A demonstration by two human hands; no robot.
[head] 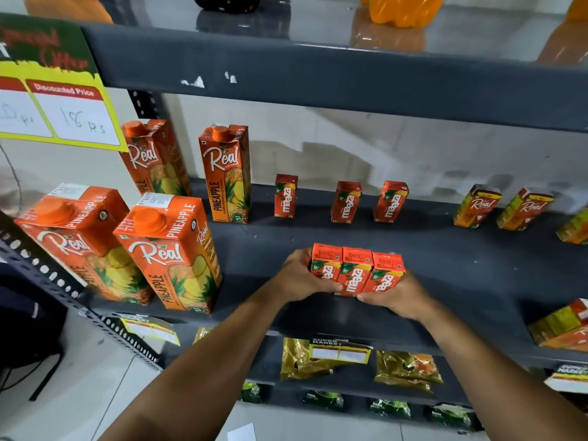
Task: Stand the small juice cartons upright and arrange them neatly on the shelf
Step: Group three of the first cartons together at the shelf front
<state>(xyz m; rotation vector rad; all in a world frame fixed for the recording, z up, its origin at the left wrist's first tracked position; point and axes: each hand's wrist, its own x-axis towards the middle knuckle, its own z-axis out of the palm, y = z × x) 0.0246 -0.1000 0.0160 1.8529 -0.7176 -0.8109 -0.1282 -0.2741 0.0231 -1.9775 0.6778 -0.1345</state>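
Maaza cartons [356,270] — three upright, side by side — sit pressed between left hand [302,275] and right hand [397,296]; fingers clamped on the outer cartons; long axes vertical.

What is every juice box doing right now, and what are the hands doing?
Three front Maaza cartons: upright, pressed side by side between both hands.
Three back Maaza cartons: upright, spaced apart.
Small Real cartons: standing, tilted.
Tall Real pineapple cartons: upright.
Left hand: gripping the row's left end.
Right hand: gripping the right end.
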